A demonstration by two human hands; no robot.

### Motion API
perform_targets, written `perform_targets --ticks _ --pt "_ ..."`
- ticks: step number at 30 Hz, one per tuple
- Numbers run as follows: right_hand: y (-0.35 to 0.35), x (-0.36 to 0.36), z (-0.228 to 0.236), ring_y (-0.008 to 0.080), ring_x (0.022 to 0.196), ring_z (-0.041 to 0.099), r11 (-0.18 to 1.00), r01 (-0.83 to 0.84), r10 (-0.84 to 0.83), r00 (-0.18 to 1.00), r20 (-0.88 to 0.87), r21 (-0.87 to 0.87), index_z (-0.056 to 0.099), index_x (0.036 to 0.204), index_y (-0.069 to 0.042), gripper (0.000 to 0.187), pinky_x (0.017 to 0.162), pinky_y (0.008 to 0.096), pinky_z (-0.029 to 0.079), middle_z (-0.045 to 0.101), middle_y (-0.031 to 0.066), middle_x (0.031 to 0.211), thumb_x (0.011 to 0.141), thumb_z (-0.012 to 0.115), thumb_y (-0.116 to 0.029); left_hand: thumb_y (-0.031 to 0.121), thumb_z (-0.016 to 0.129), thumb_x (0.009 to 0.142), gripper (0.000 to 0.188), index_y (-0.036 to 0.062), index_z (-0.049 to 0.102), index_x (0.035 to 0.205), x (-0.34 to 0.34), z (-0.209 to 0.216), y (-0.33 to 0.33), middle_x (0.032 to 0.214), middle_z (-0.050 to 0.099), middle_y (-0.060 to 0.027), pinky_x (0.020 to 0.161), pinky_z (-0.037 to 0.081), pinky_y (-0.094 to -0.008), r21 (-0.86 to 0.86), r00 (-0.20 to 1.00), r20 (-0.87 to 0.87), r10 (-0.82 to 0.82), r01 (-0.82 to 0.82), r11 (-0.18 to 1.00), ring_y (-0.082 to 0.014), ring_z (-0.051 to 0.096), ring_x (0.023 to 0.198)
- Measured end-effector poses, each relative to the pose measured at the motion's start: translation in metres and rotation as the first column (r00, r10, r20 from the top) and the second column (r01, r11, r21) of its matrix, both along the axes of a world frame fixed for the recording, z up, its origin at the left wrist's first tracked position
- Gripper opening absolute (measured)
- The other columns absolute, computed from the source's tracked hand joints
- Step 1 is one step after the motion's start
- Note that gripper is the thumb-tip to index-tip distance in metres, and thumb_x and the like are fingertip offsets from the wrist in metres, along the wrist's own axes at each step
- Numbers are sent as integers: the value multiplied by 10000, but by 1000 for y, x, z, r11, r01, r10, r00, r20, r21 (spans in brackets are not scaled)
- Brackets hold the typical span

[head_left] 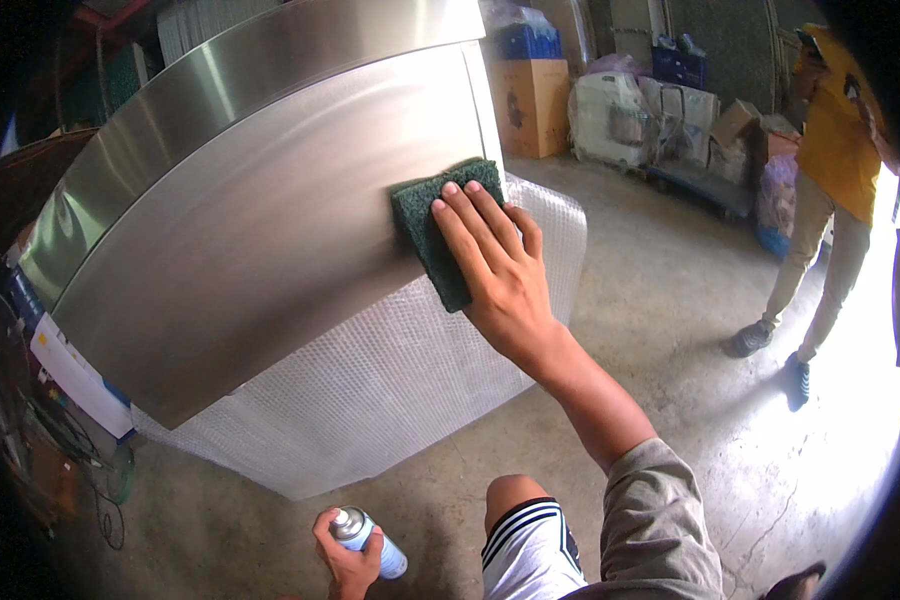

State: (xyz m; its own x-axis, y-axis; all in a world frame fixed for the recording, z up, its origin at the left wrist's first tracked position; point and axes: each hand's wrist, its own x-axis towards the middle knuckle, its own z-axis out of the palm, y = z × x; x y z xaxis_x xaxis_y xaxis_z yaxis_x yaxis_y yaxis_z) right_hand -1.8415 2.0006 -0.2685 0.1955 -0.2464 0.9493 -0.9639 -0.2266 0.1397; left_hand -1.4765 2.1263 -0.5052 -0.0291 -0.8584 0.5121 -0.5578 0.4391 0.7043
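Note:
My right hand lies over a dark green scouring pad, its fingers pressing the pad flat against a brushed stainless steel panel. The pad sits close to the panel's right edge. Below, near the lower edge of the view, my left hand is wrapped round a spray can with a pale blue and white body. Its thumb and fingers are near the can's white nozzle. A shiny steel band runs along the top of the panel.
Bubble wrap covers the lower part of the steel unit. Cables hang at the left. Another person in a yellow shirt stands at the right. Against the back are a cardboard box, wrapped goods and a low trolley.

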Motion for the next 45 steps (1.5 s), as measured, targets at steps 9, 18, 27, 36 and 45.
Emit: perform_targets --ticks 9,18,27,36,45 --pt "-8 -6 -9 281 1454 471 1000 19 -19 1000 -1 2 509 1487 -66 654 1159 483 357 529 116 1544 863 706 -57 160 801 729 749 31 414 1357 -2 -2 -12 1236 530 -213 1033 418 -503 -28 1000 28 -7 8 1000 -371 554 1140" --pt "-1 -1 -8 263 1461 464 999 31 -31 999 18 21 504 1494 -80 729 1173 477 342 532 99 1544 823 791 -81 193 812 747 741 31 411 1349 1 2 -10 1219 547 -227 995 446 -509 -51 999 23 -23 24 998 -383 583 1102" --pt "3 1 -4 269 1443 482 999 24 -24 1000 5 30 506 1482 -71 667 1147 478 362 535 105 1537 855 731 -69 296 844 787 759 17 407 1340 6 4 -10 1207 575 -243 957 482 -514 -118 997 76 10 -1 993 -399 612 1069" --pt "6 3 10 285 1433 485 1000 0 0 1000 -5 29 504 1462 -56 586 1116 494 384 538 126 1520 889 630 -33 256 844 767 761 18 409 1344 11 5 -8 1208 570 -241 967 475 -511 -119 997 79 9 0 993 -399 608 1074" --pt "7 1 20 286 1425 494 999 -19 19 1000 -2 29 514 1450 -53 558 1118 492 387 546 127 1513 905 631 -38 244 838 768 751 13 412 1342 8 8 -9 1200 568 -235 963 477 -508 -158 998 63 -7 16 987 -395 608 1065"
